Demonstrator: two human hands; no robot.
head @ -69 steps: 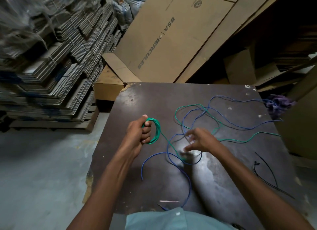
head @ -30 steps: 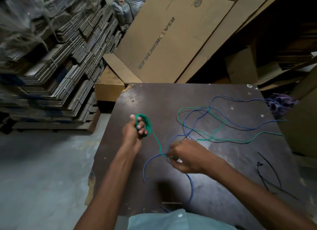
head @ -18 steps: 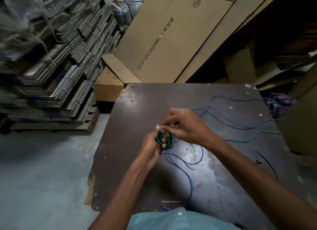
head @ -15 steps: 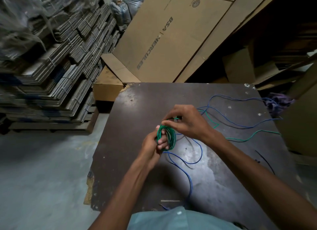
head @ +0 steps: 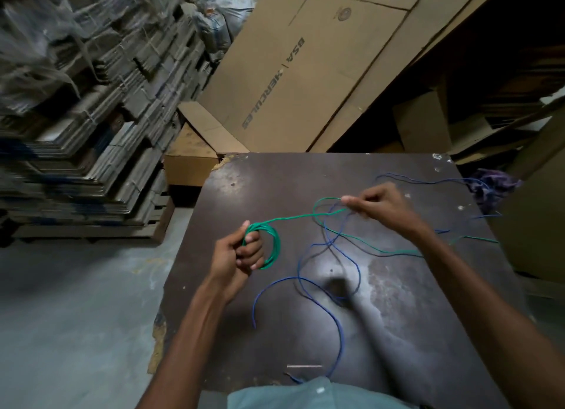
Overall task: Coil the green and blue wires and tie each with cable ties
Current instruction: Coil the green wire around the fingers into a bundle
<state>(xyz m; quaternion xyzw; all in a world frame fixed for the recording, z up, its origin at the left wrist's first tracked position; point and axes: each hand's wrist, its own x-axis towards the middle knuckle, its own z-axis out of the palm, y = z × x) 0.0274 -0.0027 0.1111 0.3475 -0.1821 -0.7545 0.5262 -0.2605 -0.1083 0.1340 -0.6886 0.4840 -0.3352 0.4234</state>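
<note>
- Biggest thing around is the huge flat brown cardboard sheet (head: pixel 305 69) with printed lettering, leaning up behind everything, plus stacks of flattened grey cardboard bundles (head: pixel 91 109) piled on the left.
- Work surface is a dark brown, scuffed square tabletop (head: pixel 397 332), shiny in the middle, chipped at the near-left edge.
- Long thin blue wire (head: pixel 339 326) is sprawled loose over the table: one curl near the front edge, more loops running to the far right corner. Neither hand has hold of it as far as I can see, though it passes under the right hand's area.
- Thin green wire (head: pixel 293 217) runs taut-ish from the left hand across to the right hand, then its loose part loops on over the table and trails off toward the right edge, crossing the blue one in a few spots.
- Left hand (head: pixel 237 256) is up over the left part of the table, fingers (head: pixel 253 251) curled shut through a small round coil of the green wire (head: pixel 272 248); thumb presses the top of the coil, the loops hang around the fingers on the right side.
- Right hand (head: pixel 379 202) is further back and to the right, thumb and fingertips (head: pixel 347 200) pinched together on the green strand, the other fingers folded in.
- Tiny pale straight stick-like bit (head: pixel 304 366) lies near the front edge; can't tell what it is.
</note>
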